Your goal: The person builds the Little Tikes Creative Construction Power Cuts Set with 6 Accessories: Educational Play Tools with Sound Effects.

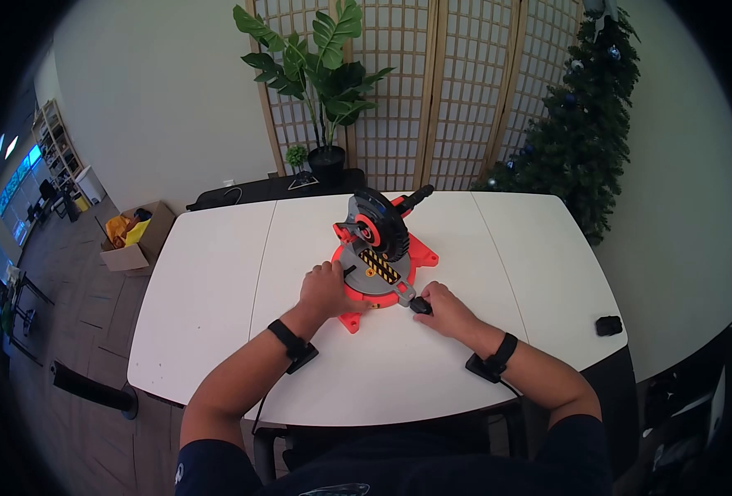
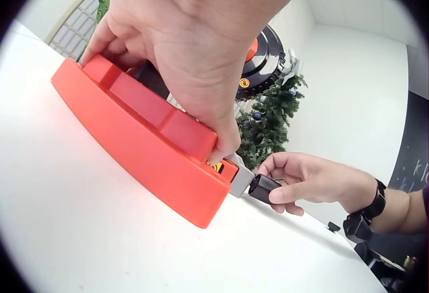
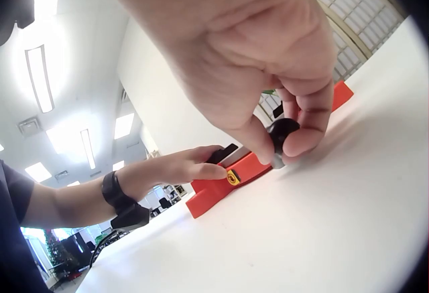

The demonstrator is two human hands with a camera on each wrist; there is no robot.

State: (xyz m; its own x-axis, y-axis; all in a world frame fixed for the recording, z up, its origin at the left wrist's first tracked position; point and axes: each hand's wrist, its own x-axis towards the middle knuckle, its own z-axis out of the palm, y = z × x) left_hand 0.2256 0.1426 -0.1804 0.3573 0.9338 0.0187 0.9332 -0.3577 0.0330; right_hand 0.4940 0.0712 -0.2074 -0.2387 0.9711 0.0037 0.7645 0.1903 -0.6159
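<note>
A toy-like miter saw with an orange-red base (image 1: 391, 299), grey round turntable (image 1: 366, 279) and black blade (image 1: 382, 225) stands on the white table. My left hand (image 1: 323, 291) grips the base's left side; in the left wrist view its fingers and thumb (image 2: 224, 135) curl over the red rim (image 2: 147, 112). My right hand (image 1: 450, 312) pinches the black knob (image 1: 420, 305) at the end of the grey front arm. Thumb and fingers close round that knob (image 3: 283, 131) in the right wrist view.
A small black object (image 1: 608, 326) lies at the white table's (image 1: 200, 289) right edge. Behind stand a potted plant (image 1: 327, 161), a lattice screen (image 1: 465, 99) and a decorated tree (image 1: 581, 140). An open cardboard box (image 1: 155, 231) is on the left.
</note>
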